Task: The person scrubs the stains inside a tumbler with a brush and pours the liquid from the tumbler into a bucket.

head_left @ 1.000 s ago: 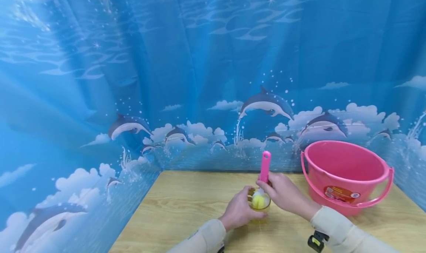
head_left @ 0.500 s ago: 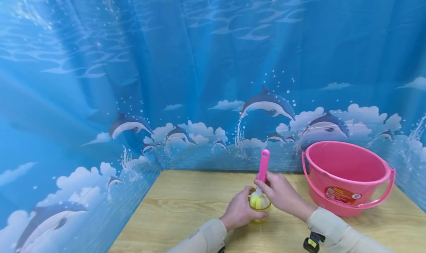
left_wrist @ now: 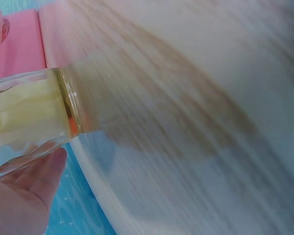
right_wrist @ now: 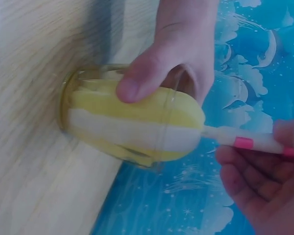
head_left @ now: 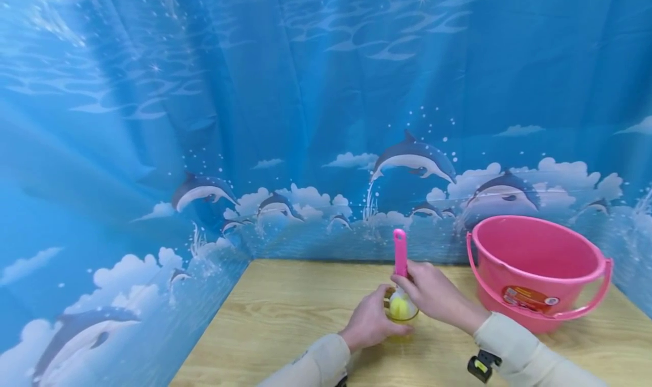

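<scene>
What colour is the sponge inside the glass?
The sponge has yellow and white stripes, clearest in the right wrist view.

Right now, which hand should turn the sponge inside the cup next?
Probably the right hand: its grip is on the pink handle, and the sponge sits mostly inside the cup. The left hand has its grip around the cup, so it seems better for steadying.

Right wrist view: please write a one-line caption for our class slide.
The left hand grips a glass while the right hand holds a sponge brush, its yellow-and-white head mostly inside.
</scene>
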Demonstrator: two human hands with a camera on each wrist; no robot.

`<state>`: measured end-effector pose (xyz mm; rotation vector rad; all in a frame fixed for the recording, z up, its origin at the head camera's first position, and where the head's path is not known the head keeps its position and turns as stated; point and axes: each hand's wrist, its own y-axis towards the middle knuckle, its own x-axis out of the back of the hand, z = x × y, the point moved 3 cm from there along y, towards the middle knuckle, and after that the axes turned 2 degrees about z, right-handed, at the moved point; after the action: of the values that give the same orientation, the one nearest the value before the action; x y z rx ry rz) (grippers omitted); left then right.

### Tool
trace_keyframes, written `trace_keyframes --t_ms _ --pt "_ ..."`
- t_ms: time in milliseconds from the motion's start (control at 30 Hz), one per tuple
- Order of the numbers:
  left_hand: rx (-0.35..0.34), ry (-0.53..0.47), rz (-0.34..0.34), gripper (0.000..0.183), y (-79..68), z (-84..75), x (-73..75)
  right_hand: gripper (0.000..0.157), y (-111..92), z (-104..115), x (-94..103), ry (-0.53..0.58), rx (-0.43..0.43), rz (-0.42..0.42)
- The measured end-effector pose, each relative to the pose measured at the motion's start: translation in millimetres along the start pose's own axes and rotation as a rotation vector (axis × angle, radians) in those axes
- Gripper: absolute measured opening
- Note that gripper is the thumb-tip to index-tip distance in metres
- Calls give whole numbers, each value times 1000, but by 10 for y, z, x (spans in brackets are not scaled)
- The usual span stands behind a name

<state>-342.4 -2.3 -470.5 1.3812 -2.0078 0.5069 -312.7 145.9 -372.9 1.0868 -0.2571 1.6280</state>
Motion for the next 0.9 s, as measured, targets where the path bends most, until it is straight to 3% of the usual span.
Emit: trace_keyframes --t_ms 267,600,767,900 --pt "13 -6 7 82 -11 -1 -2 13 30 22 -2 79 -131 21" --pt "-15 6 -16 82 -16 37 -20 17 27 -34 -28 161 -223 -86" --pt "-36 -2 -22 83 -14 32 -30 18 -1 -75 -29 173 -216 -133" --pt "-31 -22 -16 82 4 3 -38 16 -25 -72 -4 161 -151 -139"
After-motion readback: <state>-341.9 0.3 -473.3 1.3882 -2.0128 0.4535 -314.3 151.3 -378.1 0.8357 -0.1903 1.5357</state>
